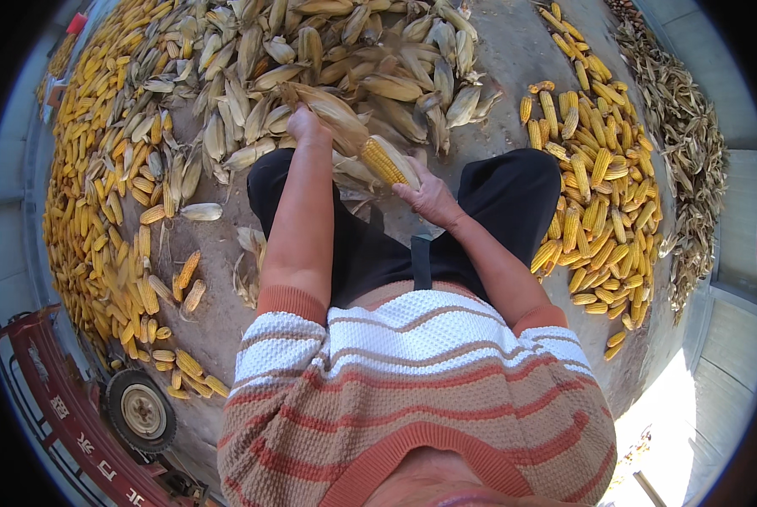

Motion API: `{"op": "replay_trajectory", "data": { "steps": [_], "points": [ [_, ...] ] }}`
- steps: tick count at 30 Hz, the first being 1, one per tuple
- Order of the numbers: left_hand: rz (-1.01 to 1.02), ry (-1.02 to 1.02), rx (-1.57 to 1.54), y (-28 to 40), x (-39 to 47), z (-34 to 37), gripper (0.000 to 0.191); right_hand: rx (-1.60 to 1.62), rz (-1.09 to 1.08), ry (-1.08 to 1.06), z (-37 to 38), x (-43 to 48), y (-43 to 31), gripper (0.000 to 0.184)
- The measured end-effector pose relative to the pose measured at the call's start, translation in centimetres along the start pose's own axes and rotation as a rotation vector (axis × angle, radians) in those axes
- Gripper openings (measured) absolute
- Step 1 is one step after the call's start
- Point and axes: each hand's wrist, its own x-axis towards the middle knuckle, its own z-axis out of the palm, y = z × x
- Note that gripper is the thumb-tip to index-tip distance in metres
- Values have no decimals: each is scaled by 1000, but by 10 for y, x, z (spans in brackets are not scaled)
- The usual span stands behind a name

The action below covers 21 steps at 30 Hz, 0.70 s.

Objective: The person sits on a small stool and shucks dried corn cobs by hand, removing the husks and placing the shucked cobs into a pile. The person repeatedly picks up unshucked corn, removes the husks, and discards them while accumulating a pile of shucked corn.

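Note:
A partly bared ear of corn point(383, 162) is in my right hand point(428, 195), its yellow kernels exposed and a pale strip of husk along its right side. My left hand point(307, 127) grips dry tan husk leaves point(333, 114) up and to the left of the ear. These leaves stretch down towards the ear's tip; whether they are still attached to it is unclear. Just beyond both hands lies a heap of unhusked corn ears point(391, 89), with loose husks point(353, 170) beneath the ear.
Husked yellow corn is spread in a large pile point(87, 215) on the left and another pile point(600, 203) on the right. Stripped husks point(682, 139) line the far right wall. A red vehicle point(55, 405) with a wheel point(143, 410) stands at lower left. My bent knees point(511, 177) flank the work.

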Motion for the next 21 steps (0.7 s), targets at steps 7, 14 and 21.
{"op": "replay_trajectory", "data": {
  "steps": [7,14,21],
  "points": [
    [162,-320,202,-32,-1,-12,37,223,265,106,8,12,27,61],
    [-284,-602,700,-52,-41,-37,36,332,419,228,8,26,25,66],
    [-236,-724,551,-79,-44,-32,37,-43,89,251,27,20,18,67]
  ]
}}
